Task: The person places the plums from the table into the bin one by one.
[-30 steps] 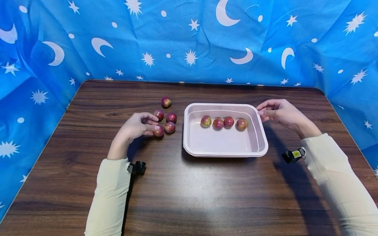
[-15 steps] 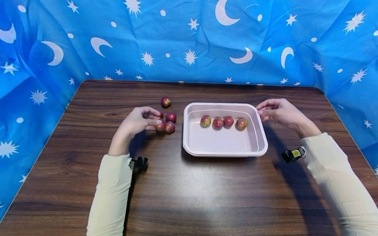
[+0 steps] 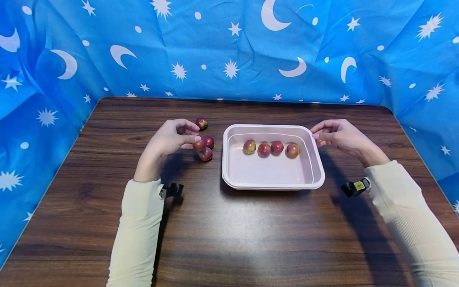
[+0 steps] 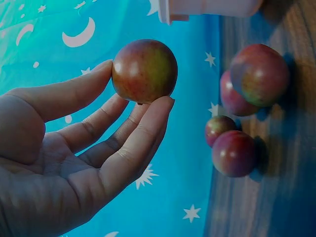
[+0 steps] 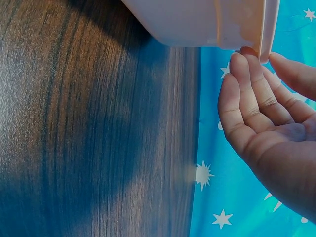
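My left hand (image 3: 165, 138) pinches a reddish plum (image 4: 144, 71) between thumb and fingertips, lifted off the table. Below and beyond it several more plums lie on the wood; in the head view one is the plum (image 3: 206, 154) nearest me and another the plum (image 3: 201, 123) farthest back. One of that group is hidden behind the hand in the head view but shows in the left wrist view. The right hand (image 3: 342, 137) holds the rim of the pale pink plastic tray (image 3: 269, 186) at its far right corner, thumb on one side and fingers on the other. Several plums sit in a row inside.
The dark wooden table (image 3: 229, 231) runs under everything. A blue cloth (image 3: 215, 44) with white moons and stars hangs behind and along both sides. Small black cameras are worn on both wrists, at the sleeve cuffs.
My left hand has picked the nearest left plum up off the table and carried it up and toward the back right, over the other plums. The right hand stays at the tray's rim.
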A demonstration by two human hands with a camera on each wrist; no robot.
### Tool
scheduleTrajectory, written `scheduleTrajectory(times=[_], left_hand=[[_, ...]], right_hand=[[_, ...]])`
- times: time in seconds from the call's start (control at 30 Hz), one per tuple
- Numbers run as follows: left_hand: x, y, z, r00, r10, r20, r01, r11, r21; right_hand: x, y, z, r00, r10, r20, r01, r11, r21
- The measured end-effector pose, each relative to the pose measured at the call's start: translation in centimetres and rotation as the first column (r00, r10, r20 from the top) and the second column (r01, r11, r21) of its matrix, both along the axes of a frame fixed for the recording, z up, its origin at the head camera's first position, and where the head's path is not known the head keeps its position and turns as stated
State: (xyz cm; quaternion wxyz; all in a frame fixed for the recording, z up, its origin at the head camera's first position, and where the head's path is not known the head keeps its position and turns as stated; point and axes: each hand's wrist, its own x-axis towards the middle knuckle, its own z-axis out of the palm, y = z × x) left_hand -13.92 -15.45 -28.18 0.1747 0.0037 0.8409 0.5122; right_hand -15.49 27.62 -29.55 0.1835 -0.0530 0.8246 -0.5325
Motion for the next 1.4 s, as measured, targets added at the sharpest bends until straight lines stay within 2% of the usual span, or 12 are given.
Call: scheduleTrajectory(times=[0.3, 0.53, 0.77, 0.97, 1.23, 1.4], left_hand=[[-0.4, 0.9, 1.6, 0.999, -0.022, -0.050, 0.021, 0.999, -0.031], [-0.5, 1.8, 2.8, 0.993, -0.033, -0.111, 0.023, 0.996, -0.086], [-0.3, 2.5, 3.9, 0.993, -0.045, -0.111, 0.035, 0.995, -0.098], [-0.3, 3.0, 4.3, 0.991, -0.063, -0.118, 0.053, 0.995, -0.086], [-0.3, 3.8, 4.6, 0.985, -0.098, -0.144, 0.083, 0.990, -0.110], [-0.2, 4.6, 4.7, 0.987, -0.107, -0.120, 0.094, 0.989, -0.113]], right_hand=[[-0.1, 0.0, 0.0, 1.000, 0.002, 0.008, -0.002, 1.000, -0.031], [0.0, -0.1, 0.0, 1.000, 0.011, 0.003, -0.011, 1.000, -0.026], [0.0, -0.1, 0.1, 1.000, 0.009, -0.002, -0.009, 1.000, 0.008], [0.1, -0.1, 0.2, 1.000, 0.004, 0.005, -0.004, 1.000, 0.009], [0.1, -0.1, 0.3, 1.000, 0.005, 0.005, -0.005, 1.000, 0.024], [0.2, -0.1, 0.3, 1.000, 0.014, 0.001, -0.014, 1.000, 0.020]])
